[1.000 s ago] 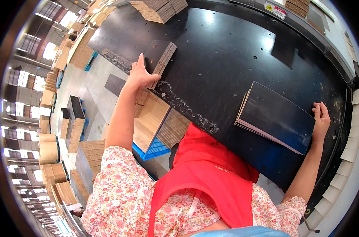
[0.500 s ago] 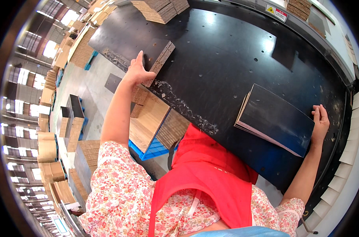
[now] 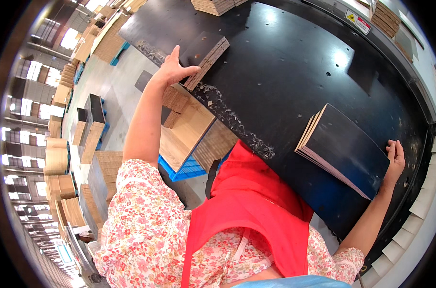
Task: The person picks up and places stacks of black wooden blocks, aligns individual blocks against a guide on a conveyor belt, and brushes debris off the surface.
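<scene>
On the black table (image 3: 275, 62), a short stack of dark-faced boards (image 3: 203, 48) with raw chipboard edges lies at the left, close to the table's edge. My left hand (image 3: 172, 71) rests against its near end, thumb by the chipboard edge and fingers spread apart. A second stack of dark rectangular boards (image 3: 345, 146), its pale edges slightly uneven, lies at the right. Beside the right end of that stack is my right hand (image 3: 395, 161), fingers extended and not wrapped round the boards. Its thumb is hidden.
Wood chips (image 3: 232, 120) litter the table's near edge. Another board stack (image 3: 218, 6) stands at the far side. Below the left edge are wood-grain panels (image 3: 189, 129) above a blue pallet (image 3: 187, 168). A machine frame (image 3: 362, 24) borders the far right.
The whole view has shifted, so the table and stacks appear a little further right. Both hands stay beside the same stacks.
</scene>
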A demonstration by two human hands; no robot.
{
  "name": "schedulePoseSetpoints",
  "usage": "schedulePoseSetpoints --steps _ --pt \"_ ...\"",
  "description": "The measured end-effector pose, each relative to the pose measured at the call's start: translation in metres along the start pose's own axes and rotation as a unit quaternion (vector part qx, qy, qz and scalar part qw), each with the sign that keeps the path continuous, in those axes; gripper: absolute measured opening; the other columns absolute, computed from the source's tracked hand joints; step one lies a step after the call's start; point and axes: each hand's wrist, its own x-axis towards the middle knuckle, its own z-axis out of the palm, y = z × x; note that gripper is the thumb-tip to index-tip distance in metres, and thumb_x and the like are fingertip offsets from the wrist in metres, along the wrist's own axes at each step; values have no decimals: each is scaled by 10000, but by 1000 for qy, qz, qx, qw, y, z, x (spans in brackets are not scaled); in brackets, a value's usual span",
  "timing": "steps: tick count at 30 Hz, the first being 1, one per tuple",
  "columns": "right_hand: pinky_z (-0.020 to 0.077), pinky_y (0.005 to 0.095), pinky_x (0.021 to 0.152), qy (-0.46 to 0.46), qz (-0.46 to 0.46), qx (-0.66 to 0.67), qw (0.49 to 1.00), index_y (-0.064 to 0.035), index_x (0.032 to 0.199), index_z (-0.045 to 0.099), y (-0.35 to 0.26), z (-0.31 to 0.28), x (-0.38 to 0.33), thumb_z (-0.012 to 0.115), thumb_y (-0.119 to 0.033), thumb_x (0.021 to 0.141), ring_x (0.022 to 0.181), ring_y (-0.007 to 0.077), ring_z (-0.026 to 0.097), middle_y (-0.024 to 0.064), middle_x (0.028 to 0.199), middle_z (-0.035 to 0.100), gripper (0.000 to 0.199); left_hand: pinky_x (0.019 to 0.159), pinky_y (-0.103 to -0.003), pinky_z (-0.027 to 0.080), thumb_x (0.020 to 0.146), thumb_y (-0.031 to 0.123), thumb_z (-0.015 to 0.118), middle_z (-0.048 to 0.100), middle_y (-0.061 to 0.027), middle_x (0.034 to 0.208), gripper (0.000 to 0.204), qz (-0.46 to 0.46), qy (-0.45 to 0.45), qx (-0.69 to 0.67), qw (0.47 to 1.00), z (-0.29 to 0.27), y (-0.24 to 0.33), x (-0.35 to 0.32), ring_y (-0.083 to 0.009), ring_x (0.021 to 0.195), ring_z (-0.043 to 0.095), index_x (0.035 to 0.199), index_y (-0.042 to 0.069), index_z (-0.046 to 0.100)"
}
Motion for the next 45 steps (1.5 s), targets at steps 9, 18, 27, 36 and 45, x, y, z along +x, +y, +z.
schedulePoseSetpoints --steps 9,18,27,36,45 --pt "523 284 895 1 6 22 1000 -25 1276 637 6 1 2 568 -193 1016 973 146 647 73 1130 703 316 1112 -441 373 574 365 801 405 -277 1413 1255 -2 -22 86 996 11 -7 -18 -441 1290 433 1576 84 101" --pt "521 285 893 -2 -2 26 1000 -10 1289 622 10 1 3 571 -186 1015 967 144 643 80 1126 703 329 1099 -441 383 574 327 791 407 -259 1400 1228 -23 -36 91 995 11 2 -18 -440 1253 447 1577 116 116" --pt "516 286 881 -6 -6 20 1000 15 1289 610 2 3 3 565 -173 1017 957 143 638 77 1119 702 334 1077 -441 408 665 501 805 292 -262 1504 1220 -24 13 23 999 10 -12 -15 -401 1345 398 1564 34 126" --pt "517 284 880 -2 -3 10 1000 12 1266 627 -2 4 0 562 -156 1013 950 143 640 77 1106 704 310 758 -387 597 800 692 644 164 -254 1570 1115 -96 2 -138 986 -2 13 -21 -352 1327 447 1558 33 161" --pt "517 277 840 6 -40 12 999 76 1208 617 -11 3 0 596 -120 978 904 160 671 91 1064 711 303 1165 -463 262 829 651 641 381 -325 1466 970 49 151 163 974 -1 1 -4 -432 1390 347 1466 -30 373"
